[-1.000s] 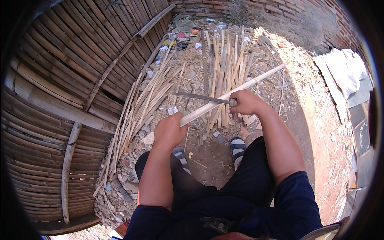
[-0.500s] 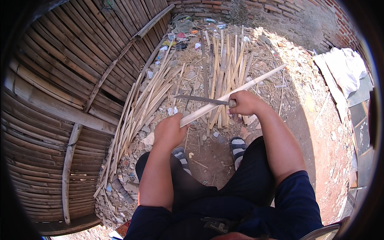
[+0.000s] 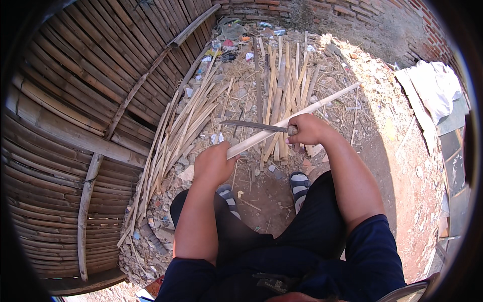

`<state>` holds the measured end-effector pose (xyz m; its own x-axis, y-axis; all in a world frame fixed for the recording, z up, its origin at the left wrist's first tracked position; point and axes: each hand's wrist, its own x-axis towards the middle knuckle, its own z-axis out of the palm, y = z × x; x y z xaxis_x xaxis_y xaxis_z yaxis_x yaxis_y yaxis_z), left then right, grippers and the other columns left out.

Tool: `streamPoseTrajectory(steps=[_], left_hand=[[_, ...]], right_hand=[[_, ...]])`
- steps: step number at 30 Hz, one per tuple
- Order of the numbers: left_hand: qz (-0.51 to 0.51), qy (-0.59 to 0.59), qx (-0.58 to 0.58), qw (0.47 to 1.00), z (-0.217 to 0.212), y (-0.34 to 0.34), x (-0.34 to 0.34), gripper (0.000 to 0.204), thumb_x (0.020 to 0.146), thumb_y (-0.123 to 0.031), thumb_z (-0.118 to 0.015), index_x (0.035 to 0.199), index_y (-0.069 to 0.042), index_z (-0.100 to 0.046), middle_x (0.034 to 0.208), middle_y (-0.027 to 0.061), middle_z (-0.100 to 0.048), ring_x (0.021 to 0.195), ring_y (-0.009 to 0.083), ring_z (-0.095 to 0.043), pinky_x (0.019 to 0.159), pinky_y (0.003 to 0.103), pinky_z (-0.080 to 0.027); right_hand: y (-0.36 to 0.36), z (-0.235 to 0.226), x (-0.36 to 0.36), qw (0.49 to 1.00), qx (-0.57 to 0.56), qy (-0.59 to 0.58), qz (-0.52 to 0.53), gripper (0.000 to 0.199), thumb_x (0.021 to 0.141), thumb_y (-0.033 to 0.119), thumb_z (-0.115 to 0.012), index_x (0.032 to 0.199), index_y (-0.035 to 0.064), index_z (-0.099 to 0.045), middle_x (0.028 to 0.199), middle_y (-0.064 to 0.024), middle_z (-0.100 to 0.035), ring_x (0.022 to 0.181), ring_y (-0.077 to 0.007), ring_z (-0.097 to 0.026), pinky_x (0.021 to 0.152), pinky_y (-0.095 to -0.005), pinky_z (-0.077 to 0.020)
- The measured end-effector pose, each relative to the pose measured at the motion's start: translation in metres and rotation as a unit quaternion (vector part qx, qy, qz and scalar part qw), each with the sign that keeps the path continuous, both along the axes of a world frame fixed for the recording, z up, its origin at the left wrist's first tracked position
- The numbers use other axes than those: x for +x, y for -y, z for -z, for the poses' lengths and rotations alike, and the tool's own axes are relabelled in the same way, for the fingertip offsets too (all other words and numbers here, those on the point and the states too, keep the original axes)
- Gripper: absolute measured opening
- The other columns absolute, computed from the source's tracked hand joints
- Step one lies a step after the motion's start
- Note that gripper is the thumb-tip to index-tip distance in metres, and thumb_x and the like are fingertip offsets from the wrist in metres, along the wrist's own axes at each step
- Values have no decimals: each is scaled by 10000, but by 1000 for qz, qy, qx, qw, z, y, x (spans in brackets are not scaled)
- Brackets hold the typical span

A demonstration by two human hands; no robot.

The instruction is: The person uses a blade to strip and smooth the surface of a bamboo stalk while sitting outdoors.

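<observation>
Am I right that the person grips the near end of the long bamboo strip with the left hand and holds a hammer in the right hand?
Not quite. The head view shows the right hand holding a knife, its long blade laid across the bamboo strip, not a hammer. The rest is right: the left hand grips the strip's near end.

The bamboo strip is pale cream, and the knife blade is dull dark grey. The bamboo slats on the ground are straw yellow. The sandals have black and white stripes. The shorts are black and the shirt is navy blue. The woven fence is weathered brown, the brick wall reddish, the cloth white.
</observation>
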<state>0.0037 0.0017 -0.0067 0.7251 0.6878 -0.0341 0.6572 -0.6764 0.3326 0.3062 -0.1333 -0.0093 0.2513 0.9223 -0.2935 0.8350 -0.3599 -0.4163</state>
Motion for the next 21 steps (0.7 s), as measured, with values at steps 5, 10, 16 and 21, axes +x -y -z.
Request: streamPoseTrajectory(steps=[5, 10, 16, 21], left_hand=[[4, 8, 0, 1000, 1, 0, -1, 295, 922, -357, -789, 1038, -88, -761, 917, 180, -768, 907, 419, -734, 797, 530, -556], [2, 5, -4, 1000, -1, 1, -1, 294, 921, -356, -789, 1037, -87, -760, 921, 181, -766, 907, 420, -732, 799, 530, -555], [3, 3, 0, 1000, 0, 0, -1, 293, 921, -354, -791, 1038, -87, -757, 921, 176, -765, 913, 416, -730, 801, 529, -554], [3, -6, -1, 1000, 2, -1, 0, 298, 921, -359, -794, 1043, -90, -756, 928, 173, -765, 917, 414, -730, 805, 527, -555]], right_hand=[[0, 7, 2, 1000, 18, -1, -5, 594, 804, 452, -881, 1157, -9, -755, 1066, -240, -760, 1056, -407, -731, 922, -472, -560], [-1, 3, 1, 1000, 8, -5, -3, 577, 802, 429, -881, 1156, -9, -755, 1049, -237, -762, 1038, -407, -734, 910, -470, -559], [-2, 11, 4, 1000, 19, -21, -7, 583, 800, 428, -881, 1152, -19, -753, 1040, -237, -762, 1028, -409, -735, 907, -474, -560], [-2, 9, 2, 1000, 9, -11, -7, 606, 799, 438, -882, 1171, -20, -749, 1059, -241, -761, 1050, -412, -731, 929, -475, -559]])
